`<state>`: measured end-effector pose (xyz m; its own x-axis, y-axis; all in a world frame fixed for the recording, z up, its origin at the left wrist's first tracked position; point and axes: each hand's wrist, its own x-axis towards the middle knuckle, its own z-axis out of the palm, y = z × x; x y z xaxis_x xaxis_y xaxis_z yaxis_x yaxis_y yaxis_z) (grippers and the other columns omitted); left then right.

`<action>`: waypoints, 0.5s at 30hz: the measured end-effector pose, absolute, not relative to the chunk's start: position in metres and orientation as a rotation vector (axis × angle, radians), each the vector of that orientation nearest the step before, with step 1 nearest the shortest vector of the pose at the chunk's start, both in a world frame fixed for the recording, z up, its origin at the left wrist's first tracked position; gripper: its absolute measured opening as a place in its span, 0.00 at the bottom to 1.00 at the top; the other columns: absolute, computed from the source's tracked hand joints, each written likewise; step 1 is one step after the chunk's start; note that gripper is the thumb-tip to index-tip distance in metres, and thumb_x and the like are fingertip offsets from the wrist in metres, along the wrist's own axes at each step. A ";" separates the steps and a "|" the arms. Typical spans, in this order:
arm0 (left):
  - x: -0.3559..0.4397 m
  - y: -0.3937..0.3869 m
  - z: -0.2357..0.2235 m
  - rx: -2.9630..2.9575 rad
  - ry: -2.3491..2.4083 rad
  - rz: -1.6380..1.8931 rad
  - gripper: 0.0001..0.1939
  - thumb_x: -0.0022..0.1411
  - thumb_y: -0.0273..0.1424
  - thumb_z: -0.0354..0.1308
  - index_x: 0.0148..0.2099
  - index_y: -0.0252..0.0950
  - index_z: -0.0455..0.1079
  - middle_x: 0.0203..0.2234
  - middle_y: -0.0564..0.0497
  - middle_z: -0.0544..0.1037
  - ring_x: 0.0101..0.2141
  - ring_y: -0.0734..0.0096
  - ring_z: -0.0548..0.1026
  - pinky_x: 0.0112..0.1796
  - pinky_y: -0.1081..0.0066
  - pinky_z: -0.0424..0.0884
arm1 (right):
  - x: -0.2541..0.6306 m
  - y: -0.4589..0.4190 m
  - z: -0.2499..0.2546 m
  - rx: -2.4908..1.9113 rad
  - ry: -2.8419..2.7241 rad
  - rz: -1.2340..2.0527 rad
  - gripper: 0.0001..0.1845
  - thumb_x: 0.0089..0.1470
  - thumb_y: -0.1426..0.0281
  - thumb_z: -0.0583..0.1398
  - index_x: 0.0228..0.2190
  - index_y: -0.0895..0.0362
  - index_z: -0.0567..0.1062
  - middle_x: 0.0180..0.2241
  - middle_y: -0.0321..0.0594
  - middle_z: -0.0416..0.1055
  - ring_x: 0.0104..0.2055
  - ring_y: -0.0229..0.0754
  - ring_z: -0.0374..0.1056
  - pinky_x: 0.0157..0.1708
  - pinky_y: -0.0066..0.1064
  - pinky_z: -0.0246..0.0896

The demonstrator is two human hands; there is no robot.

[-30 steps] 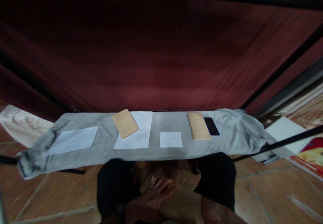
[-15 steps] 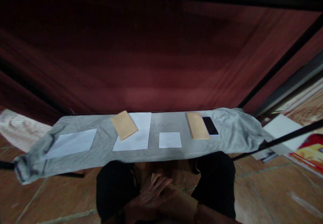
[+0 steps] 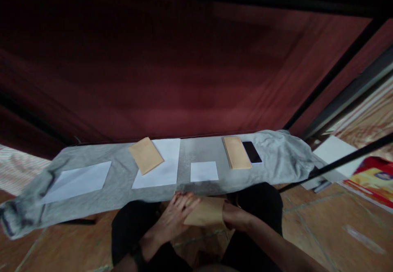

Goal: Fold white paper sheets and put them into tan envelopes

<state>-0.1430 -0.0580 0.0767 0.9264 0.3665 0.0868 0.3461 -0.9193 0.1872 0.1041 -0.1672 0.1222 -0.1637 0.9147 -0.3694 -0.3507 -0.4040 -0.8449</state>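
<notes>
Between my knees, close to the front edge of the cloth-covered surface, I hold a brown paper envelope (image 3: 206,211). My left hand (image 3: 181,209) is closed on its left end, fingers lying over the paper. At the right end is my right hand (image 3: 231,215), its fingers hidden by the envelope; whether they are behind it or inside it I cannot tell. Just beyond lies a small white paper (image 3: 204,171). Another brown envelope (image 3: 146,155) rests askew on a large white sheet (image 3: 166,174). Several brown envelopes are stacked in a pile (image 3: 237,153) beside a phone (image 3: 252,152).
A grey cloth (image 3: 279,157) covers the long narrow surface, with another white sheet (image 3: 78,180) at its left. Dark red panel (image 3: 184,79) rises behind it. Black metal bars (image 3: 331,77) slant at both sides. Boards and a red-yellow package (image 3: 374,182) lie at the right on the tiled floor.
Both hands have moved forward and up from my lap with the envelope, towards the cloth's edge. The envelope now shows more plainly between them. The view has shifted slightly.
</notes>
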 end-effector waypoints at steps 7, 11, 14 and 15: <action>-0.168 0.012 0.097 2.933 1.014 0.390 0.48 0.58 0.32 0.61 0.73 0.42 0.39 0.59 0.40 0.66 0.58 0.47 0.65 0.58 0.51 0.59 | 0.170 -0.101 0.098 -1.896 -1.045 0.916 0.19 0.61 0.60 0.54 0.45 0.58 0.75 0.41 0.46 0.77 0.40 0.46 0.74 0.38 0.36 0.71; -0.171 0.030 0.094 2.958 1.136 0.396 0.48 0.56 0.31 0.60 0.73 0.41 0.40 0.58 0.40 0.67 0.58 0.47 0.66 0.59 0.49 0.58 | 0.164 -0.064 0.067 -2.092 -1.008 0.654 0.16 0.56 0.61 0.59 0.41 0.59 0.74 0.43 0.55 0.74 0.51 0.55 0.69 0.51 0.45 0.64; -0.174 0.033 0.088 2.977 1.176 0.397 0.48 0.56 0.32 0.61 0.73 0.40 0.41 0.57 0.39 0.67 0.58 0.47 0.66 0.60 0.48 0.57 | 0.147 -0.053 0.049 -2.197 -0.981 0.529 0.21 0.51 0.63 0.64 0.43 0.62 0.72 0.49 0.64 0.70 0.56 0.63 0.63 0.54 0.49 0.59; -0.175 0.034 0.086 2.972 1.188 0.403 0.48 0.56 0.32 0.61 0.73 0.39 0.41 0.57 0.38 0.67 0.58 0.47 0.66 0.59 0.48 0.57 | 0.142 -0.051 0.044 -2.224 -0.970 0.503 0.22 0.50 0.64 0.64 0.45 0.63 0.71 0.50 0.66 0.69 0.57 0.64 0.62 0.55 0.50 0.58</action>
<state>-0.1747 0.0340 0.0858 0.6979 0.6671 0.2606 0.6881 -0.7255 0.0142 0.1425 -0.0506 0.0443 0.6521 0.7534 -0.0845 0.5032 -0.5134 -0.6952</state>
